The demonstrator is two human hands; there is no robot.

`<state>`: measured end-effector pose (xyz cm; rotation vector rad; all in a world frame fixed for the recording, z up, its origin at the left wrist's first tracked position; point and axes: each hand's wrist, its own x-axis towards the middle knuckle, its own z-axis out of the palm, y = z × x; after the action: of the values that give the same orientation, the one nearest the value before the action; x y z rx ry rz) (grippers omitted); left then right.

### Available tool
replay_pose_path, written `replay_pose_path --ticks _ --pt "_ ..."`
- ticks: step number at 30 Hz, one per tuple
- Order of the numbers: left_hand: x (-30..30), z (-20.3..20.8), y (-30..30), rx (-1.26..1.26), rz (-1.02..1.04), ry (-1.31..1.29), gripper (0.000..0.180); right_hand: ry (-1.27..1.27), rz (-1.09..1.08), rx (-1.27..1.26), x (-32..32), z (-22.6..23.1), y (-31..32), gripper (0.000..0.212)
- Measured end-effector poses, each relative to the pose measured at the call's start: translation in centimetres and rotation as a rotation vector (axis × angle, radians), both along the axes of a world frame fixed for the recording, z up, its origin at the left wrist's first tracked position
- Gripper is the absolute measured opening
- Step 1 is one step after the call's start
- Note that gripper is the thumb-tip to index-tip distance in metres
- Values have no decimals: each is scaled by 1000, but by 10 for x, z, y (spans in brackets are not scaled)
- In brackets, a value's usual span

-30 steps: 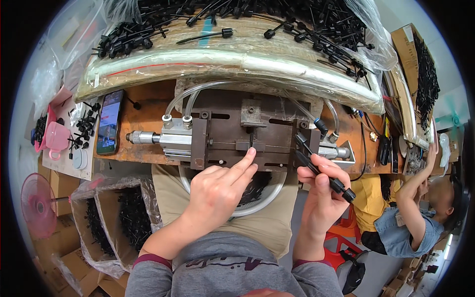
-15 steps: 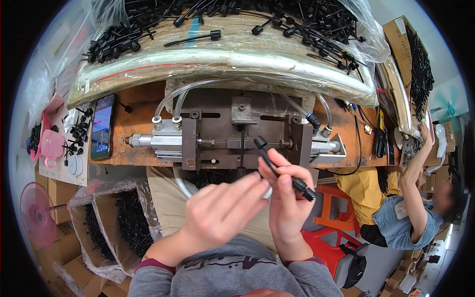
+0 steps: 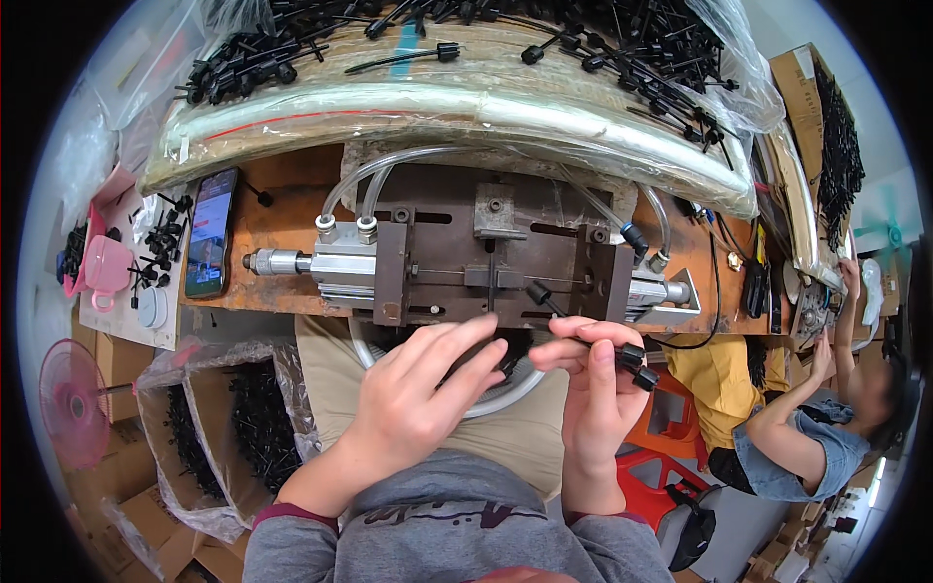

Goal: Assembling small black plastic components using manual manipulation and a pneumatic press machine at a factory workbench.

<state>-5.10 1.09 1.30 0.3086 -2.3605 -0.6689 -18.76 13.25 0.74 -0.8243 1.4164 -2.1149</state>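
My right hand [image 3: 595,398] holds slim black plastic rods with thick ridged knobs [image 3: 637,367], seemingly two, between thumb and fingers. One far tip [image 3: 540,293] points up toward the brown metal fixture [image 3: 452,255]. Beside it my left hand [image 3: 413,389] has its fingers stretched and parted, with nothing visible in them. Its fingertips are near the lower end of another black rod [image 3: 491,277], which lies front to back across the middle of the fixture. Whether they touch it, I cannot tell. Silver air cylinders [image 3: 347,272] flank the fixture.
A plastic-wrapped board [image 3: 457,107] heaped with black rods spans the back. To the left lie a phone [image 3: 211,233] and a pink cup [image 3: 107,264]. Lined boxes [image 3: 209,418] of black parts stand lower left. A co-worker [image 3: 807,428] sits at right near a red stool [image 3: 661,476].
My hands have moved apart. The left has opened its fingers near the fixture's rod, while the right has shifted right with its rods. The co-worker's second hand has come up to the bench.
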Motion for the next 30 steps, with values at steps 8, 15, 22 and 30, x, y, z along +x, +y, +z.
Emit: replay_pose_path --ticks 8,15,22,30 --pt "-14 -12 -10 -137 42 -160 26 -137 79 -45 -11 10 8 15" --pt "-15 -11 -11 -62 51 -148 25 -339 175 -79 -19 5 15 16" --pt "-12 2 -9 367 -113 32 38 -523 287 -57 -17 5 14 19" --pt "14 18 -10 578 -305 81 33 -390 105 -147 -22 3 13 19"
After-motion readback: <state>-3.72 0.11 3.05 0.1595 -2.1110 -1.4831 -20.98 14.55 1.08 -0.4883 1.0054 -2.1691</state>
